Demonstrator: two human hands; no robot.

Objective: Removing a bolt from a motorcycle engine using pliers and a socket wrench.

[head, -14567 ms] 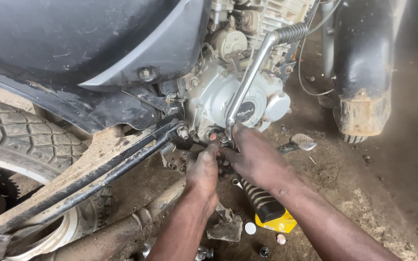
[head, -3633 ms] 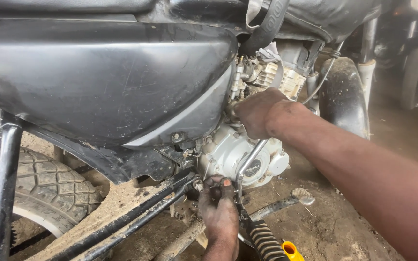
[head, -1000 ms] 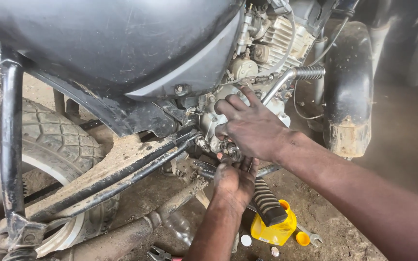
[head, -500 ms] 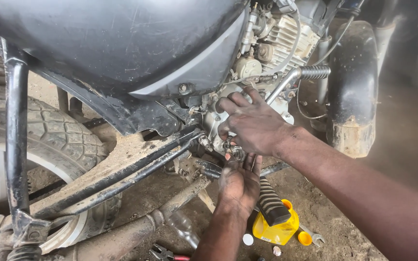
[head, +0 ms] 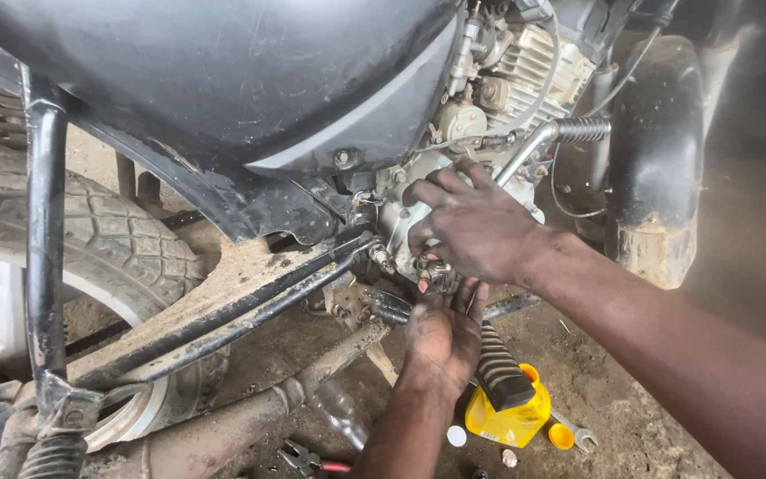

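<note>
the right hand (head: 476, 226) curls over a small metal fitting (head: 436, 270) low on the engine casing (head: 418, 204), fingers half closed around it. the left hand (head: 443, 333) reaches up from below, fingertips pinching the same fitting. since half a second ago both hands have barely shifted. a ribbed rubber footpeg (head: 500, 368) overlaps a yellow plastic bottle (head: 507, 421) on the dirt floor (head: 613, 390).

Soft, even daylight with a dull sheen on the dark side panel (head: 223, 80), deep shadow at far right, and slight blur toward the near edges.
</note>
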